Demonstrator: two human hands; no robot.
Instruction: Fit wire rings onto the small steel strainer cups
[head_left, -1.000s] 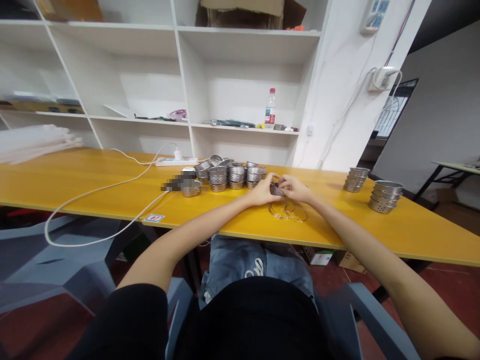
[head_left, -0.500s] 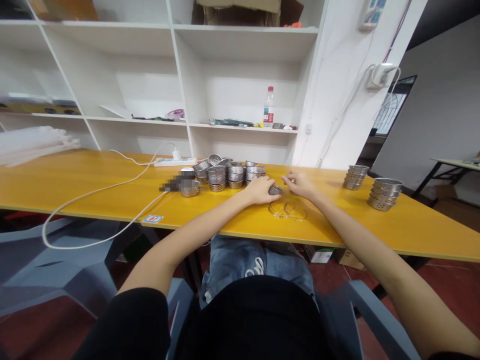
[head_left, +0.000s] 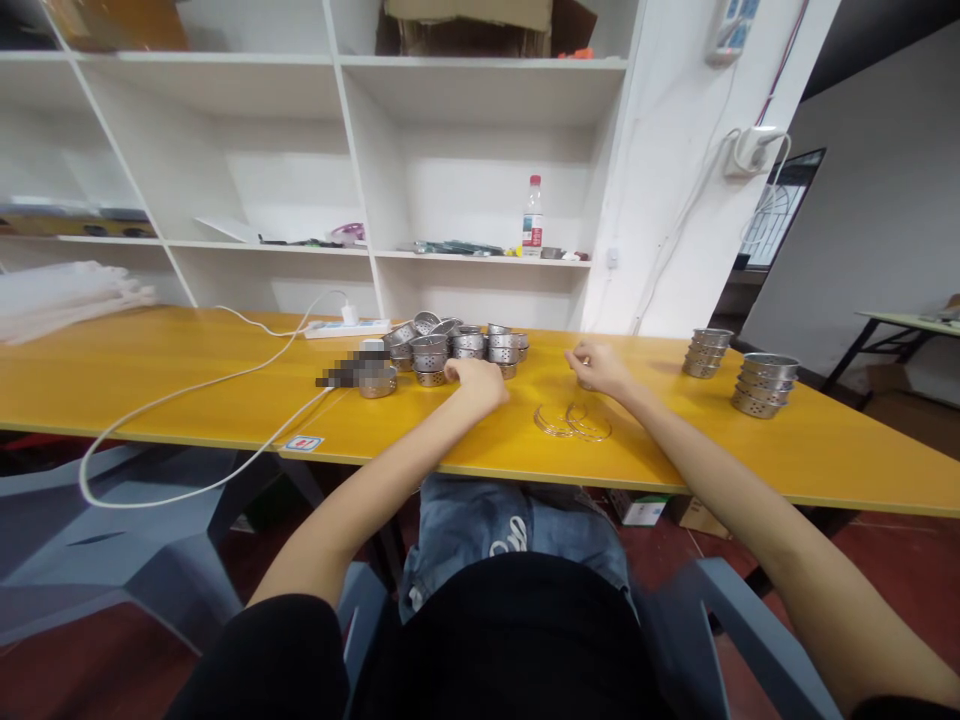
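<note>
Across the yellow bench point(head_left: 675, 450), head view: perforated metal cups point(head_left: 430, 345) stand clustered, presumably to be within reach; two upright stacks point(head_left: 763, 388) at the right, well apart, probably save space. Left hand point(head_left: 480, 382): fingers curled at the cluster's front, cups directly beyond; whether this grip holds or touches one cannot be told. Right hand point(head_left: 602, 367): fingers bent inward, apart from the cluster; whether its grip encloses anything cannot be told. Thin wire rings point(head_left: 555, 434) lie nearer the person, perhaps placed centrally to suit both hands.

Holds both arms point(head_left: 375, 480) out forward, left hand point(head_left: 480, 382) bent over leftward, right hand point(head_left: 599, 367) curled, perhaps pinching; hard to tell.
</note>
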